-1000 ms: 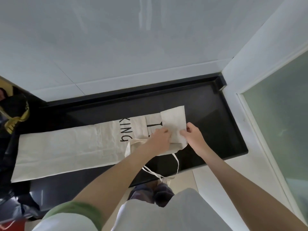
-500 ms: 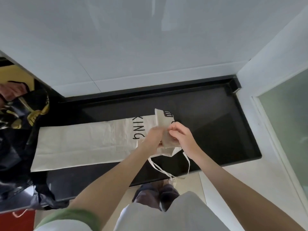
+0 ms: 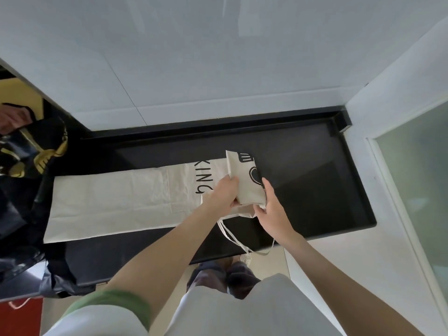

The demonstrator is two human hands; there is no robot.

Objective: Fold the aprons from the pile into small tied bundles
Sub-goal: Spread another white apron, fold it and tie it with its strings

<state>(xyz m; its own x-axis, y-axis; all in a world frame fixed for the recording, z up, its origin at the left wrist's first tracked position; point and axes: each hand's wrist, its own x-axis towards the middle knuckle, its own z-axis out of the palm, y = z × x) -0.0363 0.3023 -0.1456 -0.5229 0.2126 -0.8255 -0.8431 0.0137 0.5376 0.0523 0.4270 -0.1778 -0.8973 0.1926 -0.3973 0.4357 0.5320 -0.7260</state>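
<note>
A cream apron [image 3: 116, 197] with black lettering lies lengthwise on the black counter [image 3: 315, 180]. Its right end is folded up into a small flap [image 3: 247, 180] showing black printed shapes. My left hand [image 3: 224, 195] grips the flap's left edge, fingers curled round the cloth. Along the flap's right edge lies my right hand [image 3: 271, 207], its fingers against the cloth and its thumb under the lower corner. White apron strings [image 3: 232, 236] trail from under the hands over the counter's front edge.
A black bag with gold print [image 3: 31, 161] sits at the left end of the counter. A white tiled wall [image 3: 194, 69] rises behind it, and a white partition with frosted glass [image 3: 417, 180] stands on the right. The floor and my feet show below the counter edge.
The folded end of the apron has been turned over toward the left, so printed shapes now face up. Both hands followed the fold; the view shifted right.
</note>
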